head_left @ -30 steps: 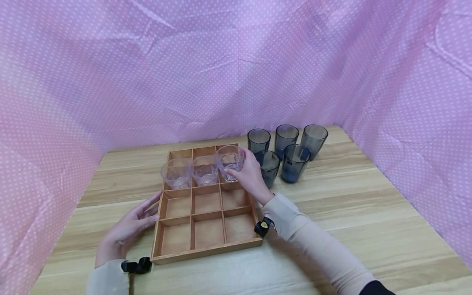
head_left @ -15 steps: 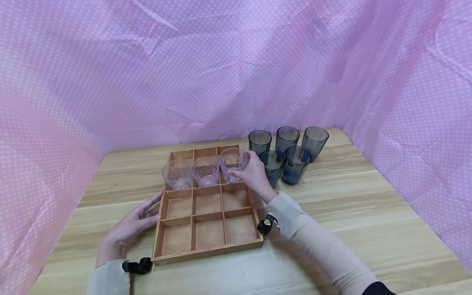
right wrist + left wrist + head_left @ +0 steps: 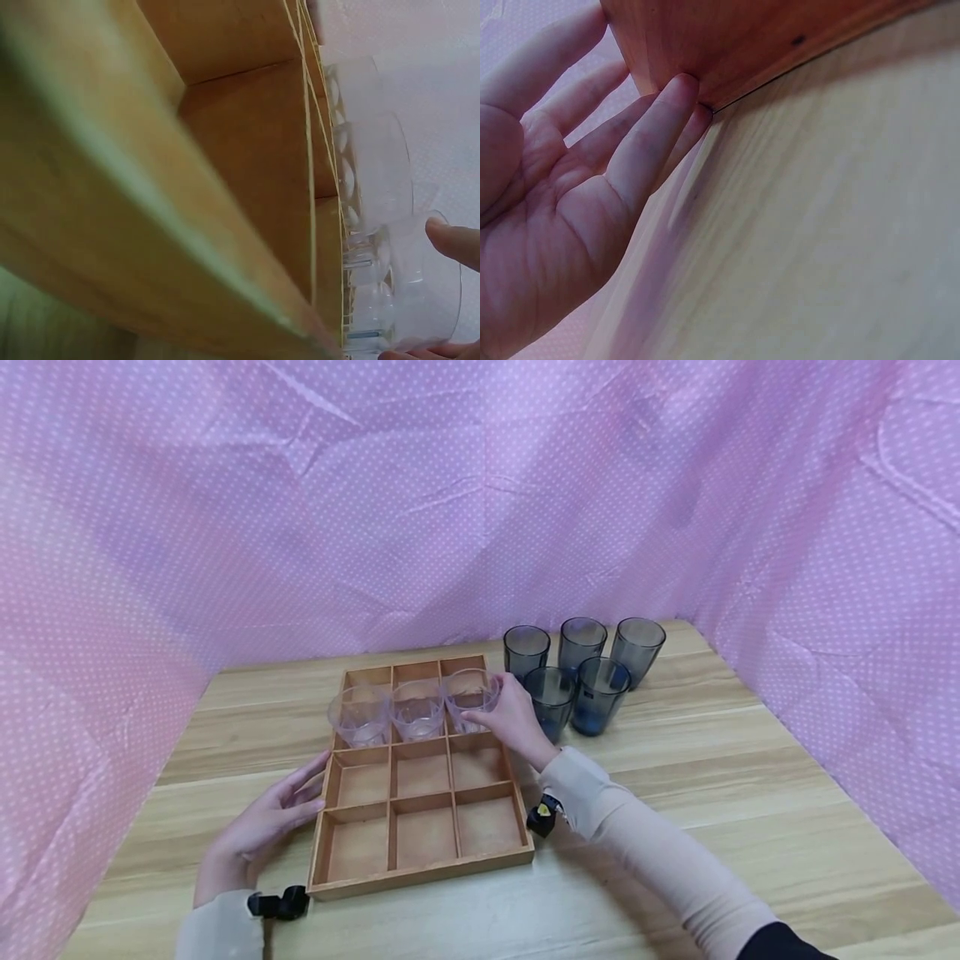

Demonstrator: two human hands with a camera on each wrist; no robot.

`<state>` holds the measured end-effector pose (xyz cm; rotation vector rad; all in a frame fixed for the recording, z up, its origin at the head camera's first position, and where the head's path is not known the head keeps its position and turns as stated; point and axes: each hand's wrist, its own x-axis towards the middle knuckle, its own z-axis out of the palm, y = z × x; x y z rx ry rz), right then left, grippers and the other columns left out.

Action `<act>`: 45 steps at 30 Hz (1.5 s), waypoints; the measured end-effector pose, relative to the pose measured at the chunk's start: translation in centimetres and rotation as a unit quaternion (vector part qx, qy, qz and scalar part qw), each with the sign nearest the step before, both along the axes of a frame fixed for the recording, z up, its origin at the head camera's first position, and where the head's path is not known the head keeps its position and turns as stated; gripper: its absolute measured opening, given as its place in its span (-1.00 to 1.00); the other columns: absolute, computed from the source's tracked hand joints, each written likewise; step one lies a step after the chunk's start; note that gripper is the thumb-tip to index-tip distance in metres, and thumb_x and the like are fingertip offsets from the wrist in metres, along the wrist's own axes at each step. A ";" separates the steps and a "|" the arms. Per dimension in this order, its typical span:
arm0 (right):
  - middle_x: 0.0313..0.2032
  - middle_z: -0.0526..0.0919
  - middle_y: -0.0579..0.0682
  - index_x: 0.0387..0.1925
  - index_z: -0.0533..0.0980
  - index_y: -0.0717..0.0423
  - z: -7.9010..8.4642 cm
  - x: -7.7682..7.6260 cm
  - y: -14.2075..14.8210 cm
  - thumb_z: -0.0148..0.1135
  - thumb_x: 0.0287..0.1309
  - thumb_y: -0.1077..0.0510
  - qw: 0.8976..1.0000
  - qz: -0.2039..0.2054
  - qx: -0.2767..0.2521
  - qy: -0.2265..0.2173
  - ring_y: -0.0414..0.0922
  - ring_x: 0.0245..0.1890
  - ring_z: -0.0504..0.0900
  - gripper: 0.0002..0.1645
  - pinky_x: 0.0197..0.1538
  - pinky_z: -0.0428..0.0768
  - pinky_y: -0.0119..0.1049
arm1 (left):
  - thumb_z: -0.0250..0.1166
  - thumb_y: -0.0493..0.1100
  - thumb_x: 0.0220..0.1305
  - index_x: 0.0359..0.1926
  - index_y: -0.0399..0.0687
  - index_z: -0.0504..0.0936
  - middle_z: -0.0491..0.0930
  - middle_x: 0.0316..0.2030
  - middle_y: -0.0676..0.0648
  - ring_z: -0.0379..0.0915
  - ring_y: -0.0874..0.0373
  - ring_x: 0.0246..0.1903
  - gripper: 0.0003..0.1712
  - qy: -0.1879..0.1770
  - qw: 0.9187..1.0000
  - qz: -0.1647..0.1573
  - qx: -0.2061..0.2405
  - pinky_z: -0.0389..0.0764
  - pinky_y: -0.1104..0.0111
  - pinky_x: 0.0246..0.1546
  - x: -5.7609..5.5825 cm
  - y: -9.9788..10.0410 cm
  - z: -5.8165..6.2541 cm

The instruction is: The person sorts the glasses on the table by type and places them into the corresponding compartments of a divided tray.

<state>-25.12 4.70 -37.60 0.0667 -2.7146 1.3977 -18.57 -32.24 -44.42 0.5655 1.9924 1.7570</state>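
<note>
A wooden tray (image 3: 422, 745) divided into several compartments lies on the table. Three clear drinking glasses line its far row: a left glass (image 3: 360, 717), a middle glass (image 3: 417, 710) and a right glass (image 3: 467, 693). My right hand (image 3: 513, 720) grips the right glass from its right side. In the right wrist view, the thumb (image 3: 454, 244) lies against that glass near its rim, and the other fingertips show low at the edge. My left hand (image 3: 264, 817) rests its extended fingers on the tray's left side; the left wrist view shows fingertips touching the wooden wall (image 3: 697, 45).
Several smoky grey-blue tumblers stand to the right of the tray, including a nearer one (image 3: 600, 693) and one close behind my right hand (image 3: 553, 697). A pink dotted cloth (image 3: 480, 510) surrounds the wooden table (image 3: 720, 760) at the back and sides.
The right glass has come down a little into the far-right compartment, with my right hand still holding it. My left hand stays at the tray's side.
</note>
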 end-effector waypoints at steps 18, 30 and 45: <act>0.37 0.22 0.37 0.42 0.03 0.40 -0.9 0.5 0.6 0.44 0.06 0.03 0.996 0.064 0.047 -0.032 0.19 0.38 0.26 0.10 0.43 0.28 0.01 | 0.04 -0.38 0.40 0.53 -0.15 -0.23 -0.48 0.41 -0.47 0.19 0.67 0.20 -0.15 0.009 1.000 -0.002 -0.003 0.38 0.67 0.13 0.1 -0.1 -0.5; 0.45 0.10 0.31 0.45 -0.03 0.38 -0.3 2.2 1.2 0.41 0.09 0.06 0.995 0.075 0.071 0.008 0.16 0.44 0.15 0.11 0.46 0.22 0.00 | 0.02 -0.40 0.40 0.52 -0.17 -0.24 -0.46 0.40 -0.48 0.19 0.64 0.23 -0.16 0.024 1.000 -0.011 0.000 0.39 0.64 0.15 -0.1 -0.1 -0.5; 0.45 0.14 0.24 0.46 0.00 0.28 1.4 5.5 2.1 0.48 0.00 0.08 0.992 0.097 0.075 0.012 0.14 0.43 0.18 0.15 0.44 0.25 0.06 | 0.05 -0.37 0.40 0.53 -0.15 -0.23 -0.48 0.42 -0.47 0.19 0.67 0.20 -0.15 0.012 1.000 -0.003 -0.008 0.37 0.67 0.14 0.0 0.2 0.1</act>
